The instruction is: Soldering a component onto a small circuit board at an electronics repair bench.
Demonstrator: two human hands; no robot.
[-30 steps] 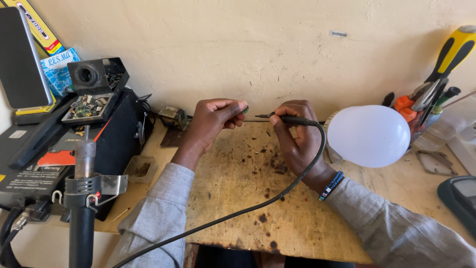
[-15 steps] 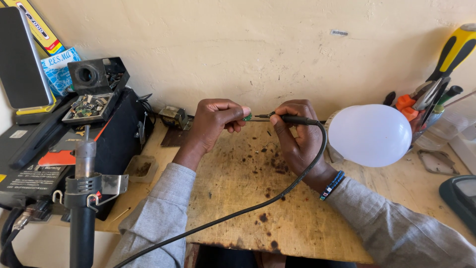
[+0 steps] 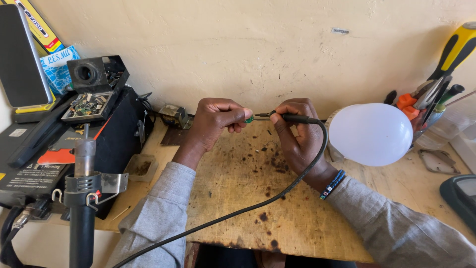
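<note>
While left hand [image 3: 215, 121] pinches green part [image 3: 249, 119], right hand [image 3: 295, 131] grips soldering iron [image 3: 292, 118]; open box [image 3: 91, 101] holds bits

Two hands [image 3: 218, 121] [image 3: 295, 134] showed, one soldering iron [image 3: 292, 118], one white bulb [image 3: 371, 134], and perhaps four tools [image 3: 436, 89] racked together.

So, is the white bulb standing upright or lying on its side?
On its side: the bulb lies on the bench, base toward the right hand.

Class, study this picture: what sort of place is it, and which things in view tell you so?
Probably a small electronics repair bench: a soldering iron in the right hand, a hot-air tool on its stand, and screwdrivers against the wall.
</note>
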